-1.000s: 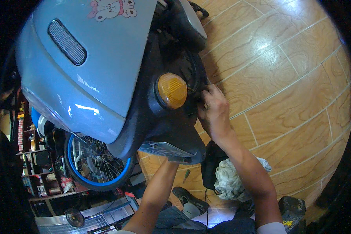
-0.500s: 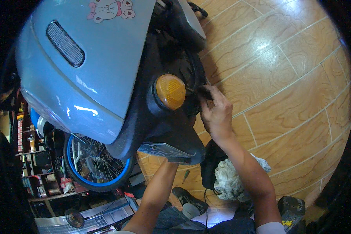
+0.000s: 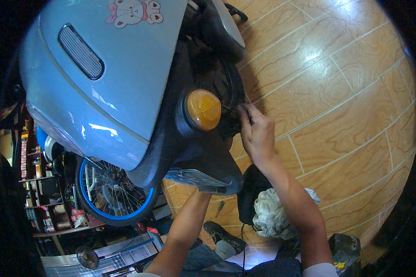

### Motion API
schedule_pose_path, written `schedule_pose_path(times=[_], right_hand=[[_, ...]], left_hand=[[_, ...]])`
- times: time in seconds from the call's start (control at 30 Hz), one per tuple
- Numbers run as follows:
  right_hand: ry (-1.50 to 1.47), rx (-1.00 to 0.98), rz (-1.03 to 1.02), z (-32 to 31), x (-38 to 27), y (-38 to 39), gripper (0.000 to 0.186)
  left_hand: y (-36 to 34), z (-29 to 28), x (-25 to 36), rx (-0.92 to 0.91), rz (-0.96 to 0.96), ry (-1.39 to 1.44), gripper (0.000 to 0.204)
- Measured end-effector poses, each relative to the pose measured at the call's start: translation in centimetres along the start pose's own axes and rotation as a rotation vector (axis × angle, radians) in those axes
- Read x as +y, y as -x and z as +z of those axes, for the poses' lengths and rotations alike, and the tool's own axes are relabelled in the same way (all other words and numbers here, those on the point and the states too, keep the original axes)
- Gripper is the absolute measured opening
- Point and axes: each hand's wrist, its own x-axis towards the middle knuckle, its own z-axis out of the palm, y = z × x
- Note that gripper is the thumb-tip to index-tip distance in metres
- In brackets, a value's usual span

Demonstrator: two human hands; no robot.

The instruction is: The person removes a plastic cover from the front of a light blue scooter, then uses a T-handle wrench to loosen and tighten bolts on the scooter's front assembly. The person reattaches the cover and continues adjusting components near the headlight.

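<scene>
A pale blue scooter body point(image 3: 111, 87) with black lower plastic fills the left and centre of the view. An orange round reflector lamp point(image 3: 203, 110) sits on its black rear fender point(image 3: 203, 157). Just right of the lamp, my right hand point(image 3: 260, 134) has thumb and fingers drawn together at the dark rim of the wheel point(image 3: 233, 83). Whatever they pinch is too dark and small to make out. My left forearm point(image 3: 187, 226) reaches up under the fender, and the plate point(image 3: 198, 179) and fender cover that hand's fingers.
A crumpled whitish cloth point(image 3: 272, 213) lies below my right forearm. Close by on the tiled floor point(image 3: 337, 115) is a green-handled screwdriver point(image 3: 220, 208). To the left stand a blue-rimmed bicycle wheel point(image 3: 118, 194) and cluttered shelves point(image 3: 46, 207). A dark case point(image 3: 346, 249) sits lower right.
My right hand has shifted slightly at the wheel, its raised fingers now lower and closer together. The scooter sits a few pixels further right in the picture. My left forearm looks the same.
</scene>
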Motion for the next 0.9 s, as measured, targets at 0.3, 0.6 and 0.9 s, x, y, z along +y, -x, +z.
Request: schedule_pose_path(times=[0.3, 0.6, 0.9], right_hand=[[-0.081, 0.005, -0.085, -0.2, -0.2, 0.1, 0.022], [0.044, 0.026, -0.216, 0.2, -0.2, 0.5, 0.014], [0.162, 0.067, -0.388, -0.6, 0.8, -0.1, 0.017]], left_hand=[[0.1, 0.1, 0.1, 0.006, -0.001, 0.001, 0.027], [0.5, -0.1, 0.4, 0.015, 0.002, -0.01, 0.027], [0.7, 0.0, 0.4, 0.014, -0.006, -0.023, 0.027]])
